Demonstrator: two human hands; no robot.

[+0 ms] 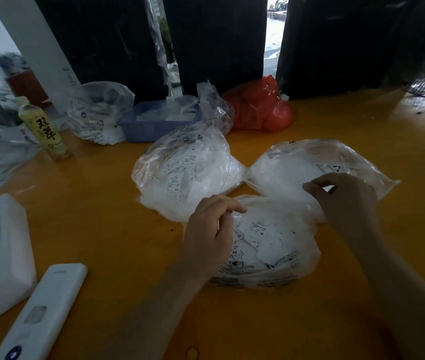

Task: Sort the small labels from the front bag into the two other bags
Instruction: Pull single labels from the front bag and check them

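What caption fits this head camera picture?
Left hand and right hand pinch open the front bag of labels.

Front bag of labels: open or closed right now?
Open: the left hand holds back the front bag rim, exposing loose labels inside.

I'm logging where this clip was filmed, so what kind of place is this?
Probably a garment packing or sorting workshop, not a home. Clear bags stuffed with printed size labels sit on a worn yellow worktable, and a blue tray of more white pieces stands behind.
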